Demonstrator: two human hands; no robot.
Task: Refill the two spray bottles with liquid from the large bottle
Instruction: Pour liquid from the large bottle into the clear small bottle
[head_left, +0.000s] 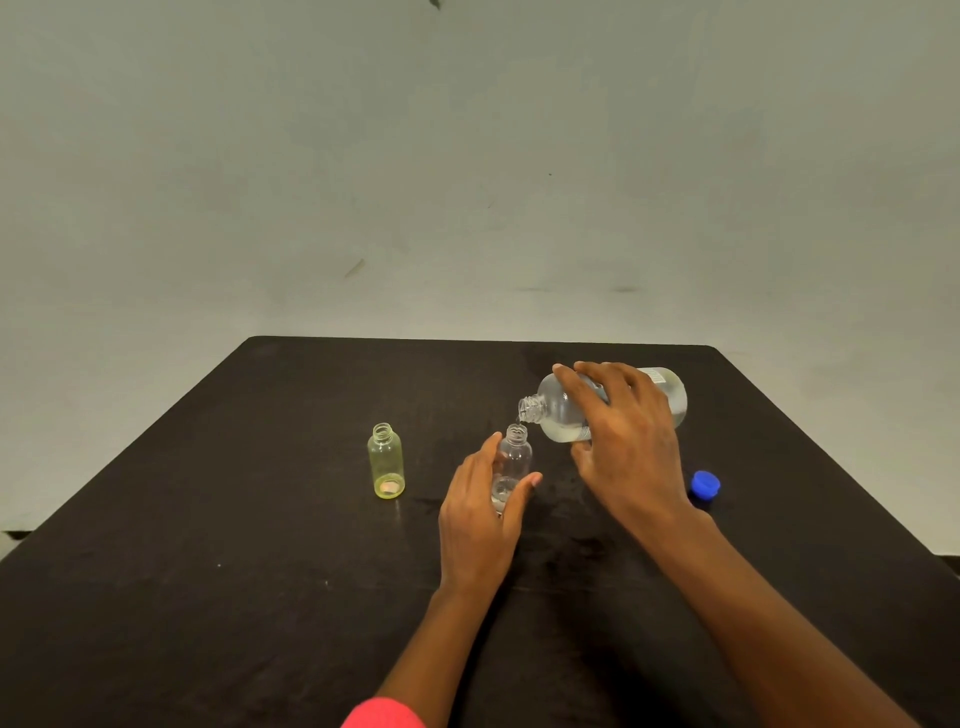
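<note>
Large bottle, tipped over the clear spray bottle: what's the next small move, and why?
Probably tip the large bottle a little further with the right hand: its mouth sits just above the neck of the clear spray bottle, which shows only a little liquid at its bottom, and the left hand grips it.

Pale grey-green wall (467, 156) behind, a few dark scuffs, dark black table (208, 597) with rounded far corners, even dim light

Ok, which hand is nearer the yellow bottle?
Left. The left hand holds the clear small bottle just right of the yellow bottle; the right hand is farther right, tilting the large bottle.
</note>
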